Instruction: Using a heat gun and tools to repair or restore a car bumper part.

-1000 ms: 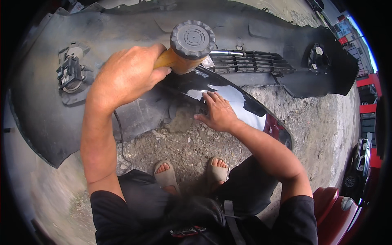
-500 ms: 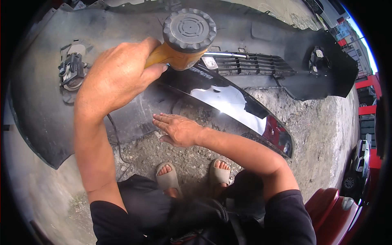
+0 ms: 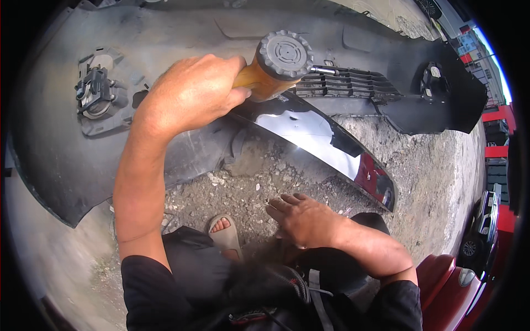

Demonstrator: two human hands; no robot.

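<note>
1. Grasping the yellow tool at 12 o'clock with the left hand, between 10 and 11 o'clock: fingers curled round the handle, black ribbed end facing up. Cannot tell about contact beneath, with the working end hidden.
2. Below the tool, slanting down over the gravel to between 3 and 4 o'clock: a glossy dark panel. Cannot tell how firmly supported, with the upper end partly covered.
3. Could scratch the gloss by letting the tool dip, probably through a tiring or twisting left wrist, with just one hand bearing the weight.
4. Could rock or slide the panel by pressing off-centre, with neither hand seen bracing it.
5. At 5 o'clock, apart from the panel: the right hand, fingers spread and loose, nothing seen in grasp, palm hidden. Could drag grit across the finish after brushing the gravel.
6. Could bump the grille or the silver rod by swinging too far toward 1 o'clock.
7. Could misread the surface because of glare: cannot tell whether reflection or coating in the bright patch.
8. Could stumble on loose stones, in an open sandal at 7 o'clock.
</note>
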